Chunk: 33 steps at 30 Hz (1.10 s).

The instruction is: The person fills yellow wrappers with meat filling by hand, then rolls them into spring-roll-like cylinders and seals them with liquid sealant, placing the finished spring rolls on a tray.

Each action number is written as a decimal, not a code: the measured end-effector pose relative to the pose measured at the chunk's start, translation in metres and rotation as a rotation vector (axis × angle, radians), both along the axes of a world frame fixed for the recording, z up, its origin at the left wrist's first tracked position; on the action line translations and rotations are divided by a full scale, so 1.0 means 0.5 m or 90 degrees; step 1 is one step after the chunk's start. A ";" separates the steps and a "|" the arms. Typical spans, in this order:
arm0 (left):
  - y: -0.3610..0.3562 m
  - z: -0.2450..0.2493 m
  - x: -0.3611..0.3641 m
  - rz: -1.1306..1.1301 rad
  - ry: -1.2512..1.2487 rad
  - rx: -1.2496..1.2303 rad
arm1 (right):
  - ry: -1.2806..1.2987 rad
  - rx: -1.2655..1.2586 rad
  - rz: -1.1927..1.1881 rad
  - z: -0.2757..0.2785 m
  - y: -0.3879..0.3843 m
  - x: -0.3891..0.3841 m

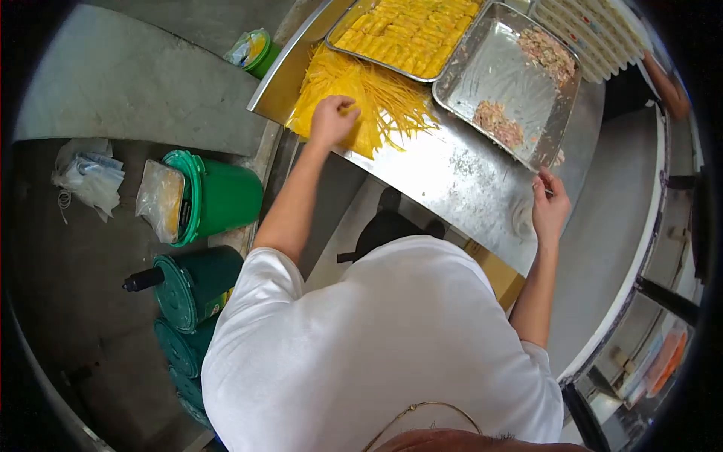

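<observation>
My left hand rests over a flat yellow sheet on the steel table, its fingers curled; what they hold, if anything, is too small to tell. Thin yellow strips fan out beside the sheet. My right hand is closed at the near corner of a metal tray, its fingertips pinched on something thin there. Two heaps of chopped filling, one near and one far, lie in that tray. Yellow rolls in rows fill a second tray behind the sheet.
The steel table spans the front. White ridged trays stand at the back right, near another person's arm. At left are a green bucket, dark green lidded bins and a small green bin.
</observation>
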State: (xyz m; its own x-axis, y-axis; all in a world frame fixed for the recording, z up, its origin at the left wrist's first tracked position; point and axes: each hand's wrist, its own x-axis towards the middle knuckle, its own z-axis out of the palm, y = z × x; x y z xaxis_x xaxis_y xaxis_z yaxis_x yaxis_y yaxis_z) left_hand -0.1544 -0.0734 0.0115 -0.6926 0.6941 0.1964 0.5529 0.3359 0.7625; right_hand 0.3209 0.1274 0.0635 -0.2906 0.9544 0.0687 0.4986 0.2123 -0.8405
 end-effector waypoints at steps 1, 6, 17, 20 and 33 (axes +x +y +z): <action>-0.022 0.013 -0.009 -0.080 0.084 -0.164 | 0.002 0.001 -0.005 -0.008 -0.008 0.014; -0.060 -0.024 -0.033 -0.220 0.178 -0.255 | -0.006 -0.036 -0.014 -0.035 -0.068 0.036; -0.091 -0.088 -0.093 0.038 -0.046 0.097 | 0.014 -0.040 0.041 -0.009 -0.122 -0.146; -0.103 -0.101 -0.135 0.242 -0.124 0.231 | -0.013 -0.004 0.060 0.015 -0.147 -0.216; 0.040 0.096 0.042 -0.253 -0.238 0.322 | -0.145 0.007 -0.040 0.084 -0.210 -0.212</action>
